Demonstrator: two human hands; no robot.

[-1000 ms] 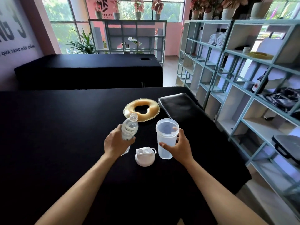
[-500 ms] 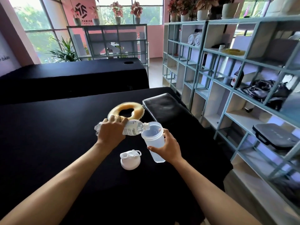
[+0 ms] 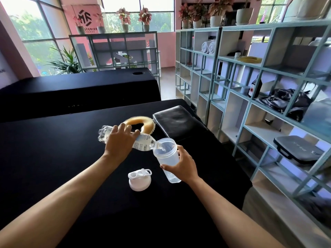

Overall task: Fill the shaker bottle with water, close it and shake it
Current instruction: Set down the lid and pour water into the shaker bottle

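My left hand (image 3: 119,140) grips a clear plastic water bottle (image 3: 143,143), tipped on its side with its mouth over the rim of the shaker bottle (image 3: 165,154). The shaker is a translucent cup without its lid, held tilted above the black table (image 3: 53,158) by my right hand (image 3: 182,164). A little water shows in the shaker's bottom. Its white lid (image 3: 139,179) with a flip cap lies on the table just below the two hands, touched by neither.
A yellow ring-shaped cushion (image 3: 146,125) and a black padded headrest (image 3: 177,122) lie behind the hands. A second black table (image 3: 80,86) stands further back. Blue-grey shelving (image 3: 250,97) with towels, a bottle and cases lines the right side, close to the table's edge.
The water bottle went from upright to lying on its side, its mouth now at the shaker's rim. My right hand lifted and tilted the shaker. The lid has not moved.
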